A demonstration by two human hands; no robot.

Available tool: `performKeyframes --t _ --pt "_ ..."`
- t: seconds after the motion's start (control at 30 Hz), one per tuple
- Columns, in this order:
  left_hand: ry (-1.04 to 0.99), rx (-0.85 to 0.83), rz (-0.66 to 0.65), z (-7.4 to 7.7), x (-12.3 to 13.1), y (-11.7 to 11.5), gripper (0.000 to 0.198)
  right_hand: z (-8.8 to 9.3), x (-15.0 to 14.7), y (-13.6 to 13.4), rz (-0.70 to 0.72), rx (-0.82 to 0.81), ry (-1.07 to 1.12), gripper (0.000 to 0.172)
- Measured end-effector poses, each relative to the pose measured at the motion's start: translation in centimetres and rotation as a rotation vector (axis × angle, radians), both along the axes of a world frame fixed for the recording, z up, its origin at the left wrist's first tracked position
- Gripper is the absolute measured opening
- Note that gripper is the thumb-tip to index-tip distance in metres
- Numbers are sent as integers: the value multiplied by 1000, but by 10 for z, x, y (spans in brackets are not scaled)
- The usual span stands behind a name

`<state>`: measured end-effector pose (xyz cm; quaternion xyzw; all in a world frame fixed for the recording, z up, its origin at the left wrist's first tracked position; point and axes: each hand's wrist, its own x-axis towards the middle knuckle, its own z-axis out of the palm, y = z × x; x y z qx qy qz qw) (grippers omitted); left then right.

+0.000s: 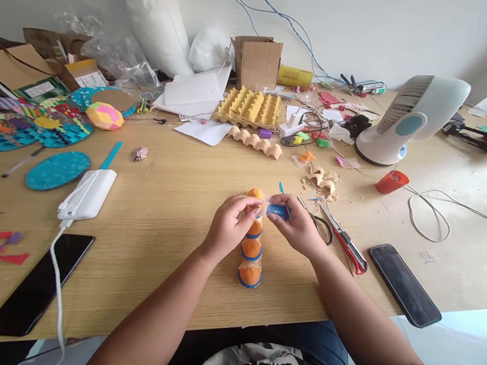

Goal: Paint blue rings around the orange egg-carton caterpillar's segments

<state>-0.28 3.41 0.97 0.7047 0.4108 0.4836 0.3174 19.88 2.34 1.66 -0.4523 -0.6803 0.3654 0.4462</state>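
The left hand (pixel 234 222) and right hand (pixel 295 226) are close together, fingertips almost meeting. The right is closed on one blue modelling-clay lump (pixel 277 210); the left's thumb and fingers are drawn together beside a small translucent film (pixel 266 202), though I cannot tell whether they grip it. Below and partly behind the left hand, an egg-carton strip (pixel 251 249) stands on the counter (pixel 163 216). Four orange domes show, blue bands around their bases, tan card between. The domes point up; the long axis runs away from the person, the far end leaning slightly right.

To the right are one pair of scissors (pixel 330 232), one red-handled utility knife (pixel 346 241) and one smartphone (pixel 403 284). Beyond the hands lie one uncoloured carton strip (pixel 256 143) and a yellow egg tray (pixel 248 108). A white power bank (pixel 89 195) lies to the left, one white fan (pixel 413 120) to the far right.
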Motion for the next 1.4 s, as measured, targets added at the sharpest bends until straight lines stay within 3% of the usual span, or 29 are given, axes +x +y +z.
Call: performKeyframes --t 0.17,0.4,0.6,0.8,0.9,0.97,1.17,1.4 --pt "-22 50 27 4 1 -4 15 1 -1 -2 71 -149 212 35" --pt "-7 219 230 11 -2 -7 11 4 0 -1 75 -379 539 42" --pt "168 402 170 16 1 -14 6 10 -3 -3 131 -470 562 48" --pt "210 390 192 13 1 -18 9 7 -2 -4 207 -459 532 50" --pt "184 340 205 15 3 -21 12 6 -1 -6 209 -385 447 46" --pt "91 259 201 18 5 -23 15 7 -1 -8 153 -249 357 40" --pt "-270 -359 -93 17 8 -20 33 11 -1 -14 23 180 -66 20" --pt "-345 -461 -124 10 6 -15 25 9 0 -12 47 415 -307 17"
